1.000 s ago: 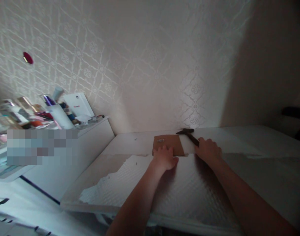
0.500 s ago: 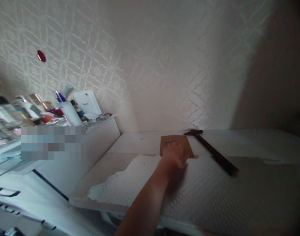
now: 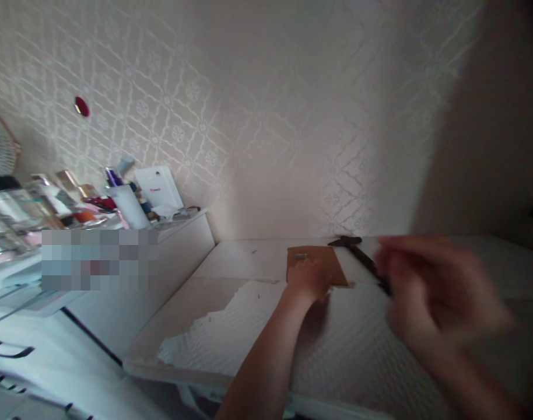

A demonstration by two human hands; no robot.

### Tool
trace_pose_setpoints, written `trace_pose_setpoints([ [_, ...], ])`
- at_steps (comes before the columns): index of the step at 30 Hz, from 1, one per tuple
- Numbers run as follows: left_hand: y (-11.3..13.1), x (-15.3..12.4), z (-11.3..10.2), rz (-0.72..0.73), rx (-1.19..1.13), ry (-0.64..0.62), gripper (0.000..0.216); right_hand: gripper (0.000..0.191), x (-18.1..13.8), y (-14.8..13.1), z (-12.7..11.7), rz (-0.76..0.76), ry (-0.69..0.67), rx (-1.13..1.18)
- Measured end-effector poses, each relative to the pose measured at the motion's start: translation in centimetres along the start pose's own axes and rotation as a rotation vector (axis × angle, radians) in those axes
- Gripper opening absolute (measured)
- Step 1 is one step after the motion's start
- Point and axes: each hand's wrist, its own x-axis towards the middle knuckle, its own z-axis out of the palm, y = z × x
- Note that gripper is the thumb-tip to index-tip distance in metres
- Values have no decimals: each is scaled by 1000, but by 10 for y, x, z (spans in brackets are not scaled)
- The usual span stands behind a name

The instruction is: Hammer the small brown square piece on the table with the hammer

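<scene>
The left hand (image 3: 310, 280), centre of the frame, lies with its fingers laid over a brown card (image 3: 330, 262), not clenched; small metal pieces (image 3: 300, 255) sit on the card just beyond the fingertips. The right hand (image 3: 441, 297), out of view 0.5 seconds ago, is now a blur at right, fingers curled; whether they grasp anything, I cannot tell. It hides the handle end of a hammer (image 3: 361, 256), right of the card. At left, 1 white box (image 3: 159, 185) bears a dark logo and red writing too small to read.
</scene>
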Motion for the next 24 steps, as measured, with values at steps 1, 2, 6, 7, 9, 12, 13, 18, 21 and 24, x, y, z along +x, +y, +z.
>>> trace_pose_setpoints([
  [1, -1, 1, 0, -26, 3, 2, 39, 34, 10, 7, 13, -32, 72, -23],
  [2, -3, 2, 0, -50, 3, 16, 38, 35, 18, 17, 29, -49, 10, -77],
  [6, -8, 6, 0, -140, -25, 90, 34, 39, 28, 73, 86, -22, -446, -347],
  [7, -8, 7, 1, -161, -39, 104, 32, 40, 26, 84, 94, -29, -486, -358],
  [9, -7, 12, 4, -199, -78, 188, 29, 40, 20, 98, 103, -64, -519, -356],
  [12, -9, 24, 12, -236, -160, 433, 27, 40, 16, 103, 105, -84, -489, -360],
  [13, -13, 30, 16, -254, -185, 493, 27, 40, 17, 102, 104, -84, -477, -364],
  [18, -65, 50, 25, -396, -138, 510, 28, 41, 20, 97, 105, -84, -469, -412],
  [21, -115, 52, 24, -515, -14, 474, 34, 42, 18, 96, 106, -77, -472, -439],
  [24, -155, 49, 23, -572, 15, 294, 39, 43, 16, 95, 107, -66, -462, -445],
])
